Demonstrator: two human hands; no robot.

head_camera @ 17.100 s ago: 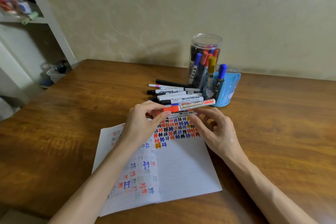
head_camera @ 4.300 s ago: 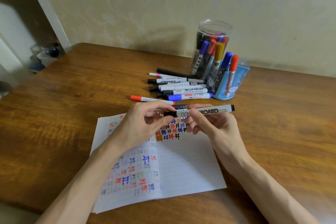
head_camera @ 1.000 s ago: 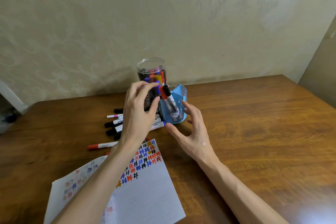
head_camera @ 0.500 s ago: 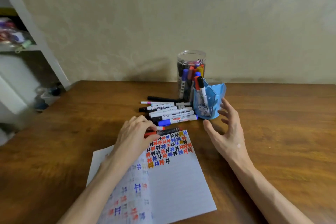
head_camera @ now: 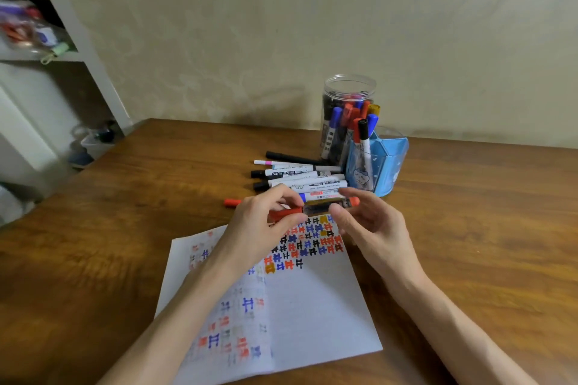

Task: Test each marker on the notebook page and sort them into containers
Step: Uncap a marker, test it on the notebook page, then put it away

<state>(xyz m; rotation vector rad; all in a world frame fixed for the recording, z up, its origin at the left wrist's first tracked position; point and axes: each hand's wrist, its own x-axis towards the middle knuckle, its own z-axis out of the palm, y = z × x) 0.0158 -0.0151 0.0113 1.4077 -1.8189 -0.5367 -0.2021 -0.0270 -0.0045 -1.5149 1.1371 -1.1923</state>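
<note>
Red-capped marker (head_camera: 319,208) sits between both hands, just above the notebook's (head_camera: 312,306) far edge. Long axis runs 9 to 3 o'clock, tail end tipped slightly toward 2. Left hand (head_camera: 259,228) pinches the red cap at the 9 end, right hand (head_camera: 372,228) pinches the barrel near the 3 end, both equally close. Uncapping probably next: pull apart along that axis. Blue holder (head_camera: 391,166) and clear jar (head_camera: 350,94) stand at 1 o'clock from the hands, loose markers (head_camera: 300,175) at 12
</note>
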